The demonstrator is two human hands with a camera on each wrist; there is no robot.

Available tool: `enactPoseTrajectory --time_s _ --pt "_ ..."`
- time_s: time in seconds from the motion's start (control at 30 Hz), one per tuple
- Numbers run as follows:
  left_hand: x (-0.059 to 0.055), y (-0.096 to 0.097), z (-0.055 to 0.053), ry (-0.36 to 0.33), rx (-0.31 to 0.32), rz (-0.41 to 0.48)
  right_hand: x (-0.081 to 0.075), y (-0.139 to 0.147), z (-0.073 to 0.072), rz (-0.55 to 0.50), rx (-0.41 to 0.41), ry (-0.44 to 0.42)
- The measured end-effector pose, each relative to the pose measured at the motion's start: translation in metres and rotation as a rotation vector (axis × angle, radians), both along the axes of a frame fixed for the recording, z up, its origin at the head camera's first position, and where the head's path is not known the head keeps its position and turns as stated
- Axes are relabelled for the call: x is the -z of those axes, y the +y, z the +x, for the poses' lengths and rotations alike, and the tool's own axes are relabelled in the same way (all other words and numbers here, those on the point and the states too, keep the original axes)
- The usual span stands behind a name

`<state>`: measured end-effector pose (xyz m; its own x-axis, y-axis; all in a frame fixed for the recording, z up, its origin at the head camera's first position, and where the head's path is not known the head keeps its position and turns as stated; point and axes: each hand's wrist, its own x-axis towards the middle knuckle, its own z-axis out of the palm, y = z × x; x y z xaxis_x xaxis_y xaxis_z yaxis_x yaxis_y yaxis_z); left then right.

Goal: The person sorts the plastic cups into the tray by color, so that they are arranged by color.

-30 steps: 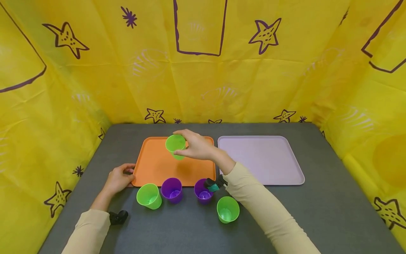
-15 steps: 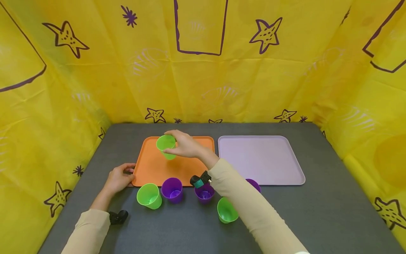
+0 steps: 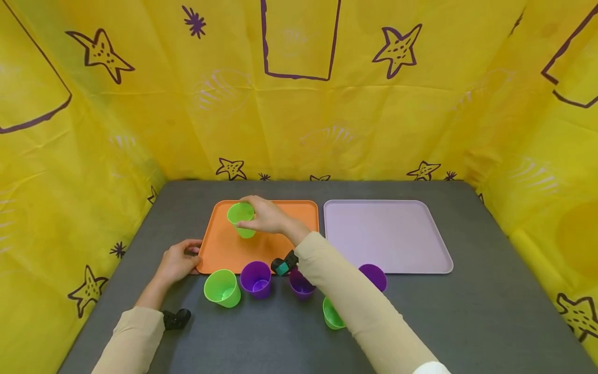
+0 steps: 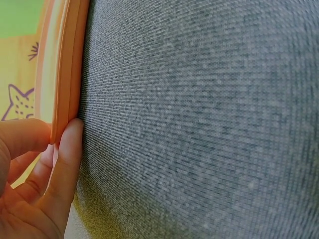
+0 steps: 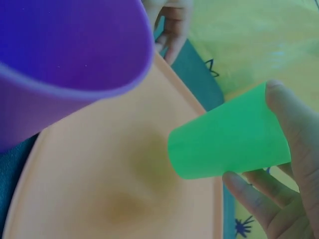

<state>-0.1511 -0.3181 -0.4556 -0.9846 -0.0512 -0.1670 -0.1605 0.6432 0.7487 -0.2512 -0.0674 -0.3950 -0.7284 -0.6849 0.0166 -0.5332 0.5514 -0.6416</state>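
Note:
My right hand (image 3: 266,216) grips a light green cup (image 3: 239,220) near its rim, over the left half of an orange tray (image 3: 219,249). In the right wrist view the green cup (image 5: 224,142) lies between thumb and fingers, its base pointing at the tray's surface. At the tray's front left corner is my left hand (image 3: 175,264). The left wrist view has that hand pinching the tray's rim (image 4: 70,69) between thumb and finger. A green cup (image 3: 223,291) and a purple cup (image 3: 255,283) stand in front of the tray.
Beside the orange tray lies a pale lilac tray (image 3: 383,236). Another purple cup (image 3: 301,286) sits under the right wrist. A green cup (image 3: 330,317) and a purple cup (image 3: 375,276) are partly covered by the right sleeve. Yellow patterned cloth (image 3: 299,119) surrounds the grey table (image 3: 486,291).
My right hand has carried the green cup leftward over the orange tray, then slightly lower. The right sleeve now covers more of the front cups. My left hand has stayed at the tray's corner.

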Motion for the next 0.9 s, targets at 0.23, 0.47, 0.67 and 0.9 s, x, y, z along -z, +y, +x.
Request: enactPoseTrajectory --time_s 0.23,0.47,0.67,0.9 --pt "-0.001 0.0 0.001 -0.007 0.002 0.002 0.006 -0.012 -0.001 0.019 -0.023 -0.018" --pt "-0.001 0.0 0.002 -0.01 0.011 0.002 0.007 -0.022 0.003 0.046 -0.017 -0.034" --pt "-0.001 0.0 0.001 -0.005 0.015 0.001 0.008 -0.028 0.003 0.046 -0.022 -0.07" --pt "-0.002 0.002 0.002 -0.003 0.006 -0.004 0.01 -0.035 0.003 0.068 -0.031 -0.045"
